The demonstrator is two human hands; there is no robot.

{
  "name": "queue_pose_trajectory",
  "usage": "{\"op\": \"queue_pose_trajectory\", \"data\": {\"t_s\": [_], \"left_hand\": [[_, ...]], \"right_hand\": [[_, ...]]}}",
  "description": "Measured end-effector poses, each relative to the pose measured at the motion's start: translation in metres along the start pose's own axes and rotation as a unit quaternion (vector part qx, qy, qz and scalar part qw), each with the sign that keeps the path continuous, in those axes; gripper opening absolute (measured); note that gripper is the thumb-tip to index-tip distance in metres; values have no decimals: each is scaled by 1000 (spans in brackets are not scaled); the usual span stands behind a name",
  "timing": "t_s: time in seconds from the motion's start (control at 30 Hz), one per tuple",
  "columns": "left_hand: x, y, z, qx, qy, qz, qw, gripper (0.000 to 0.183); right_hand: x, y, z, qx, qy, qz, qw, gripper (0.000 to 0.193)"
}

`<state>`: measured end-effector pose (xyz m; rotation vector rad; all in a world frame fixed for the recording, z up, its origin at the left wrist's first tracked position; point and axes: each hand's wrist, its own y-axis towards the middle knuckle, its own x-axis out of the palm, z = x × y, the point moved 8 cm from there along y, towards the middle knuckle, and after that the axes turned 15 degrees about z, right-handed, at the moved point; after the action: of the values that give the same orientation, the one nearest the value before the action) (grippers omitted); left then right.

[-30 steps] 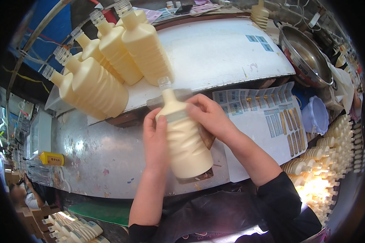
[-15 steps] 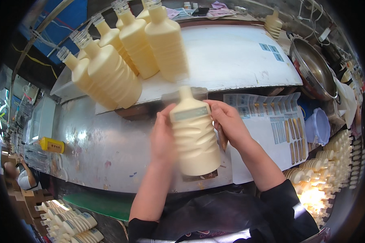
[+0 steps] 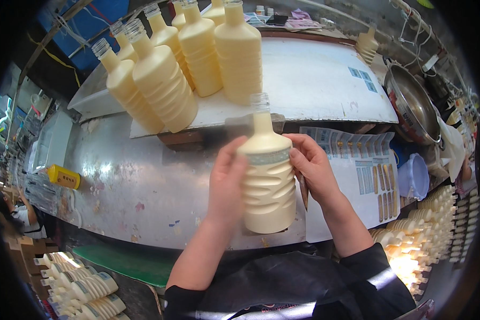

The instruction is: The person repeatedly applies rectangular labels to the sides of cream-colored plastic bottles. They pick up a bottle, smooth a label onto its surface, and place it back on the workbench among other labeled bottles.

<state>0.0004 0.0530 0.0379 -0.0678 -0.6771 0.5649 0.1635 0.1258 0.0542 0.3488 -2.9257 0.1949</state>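
A cream-coloured bottle [image 3: 268, 205] with a clear threaded neck and wavy ribs stands upright in front of me, between both hands. A grey-blue patterned band [image 3: 269, 157] runs across its shoulder. My left hand [image 3: 226, 178], smeared by motion, closes against the bottle's left side. With thumb and fingers, my right hand [image 3: 316, 165] grips the right shoulder by the band's end. Under my right palm a thin brown pointed tool [image 3: 303, 193] sticks out; its exact kind cannot be made out. Beside that hand lies a sheet of decals [image 3: 352, 184] in blue and gold.
Several similar bottles [image 3: 165, 85] crowd the raised white board [image 3: 314, 69] at far left. A metal basin [image 3: 416, 96] and a lilac bucket [image 3: 414, 178] stand at right. A yellow container [image 3: 64, 176] sits at left. More bottles are stacked on both lower sides.
The band, earlier flat and angled at the shoulder, now wraps across the bottle's front. The bottle has shifted right in view and stands straighter. Both hands remain at its sides.
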Motion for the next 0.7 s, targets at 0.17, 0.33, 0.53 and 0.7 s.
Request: {"op": "queue_pose_trajectory", "data": {"t_s": [0.17, 0.33, 0.53, 0.7], "left_hand": [[-1, -1, 1, -19, -29, 3, 999, 34], [1, -6, 5, 65, 48, 1, 997, 33], [-2, -5, 3, 18, 13, 16, 1000, 34], [0, -7, 5, 18, -1, 1, 1000, 43]], "right_hand": [[-1, -2, 0, -12, 2, -2, 1000, 36], [-3, -2, 3, -24, -1, -5, 1000, 36], [-1, -6, -4, -12, -11, 0, 1000, 36], [-2, -6, -3, -7, -14, -6, 1000, 35]]}}
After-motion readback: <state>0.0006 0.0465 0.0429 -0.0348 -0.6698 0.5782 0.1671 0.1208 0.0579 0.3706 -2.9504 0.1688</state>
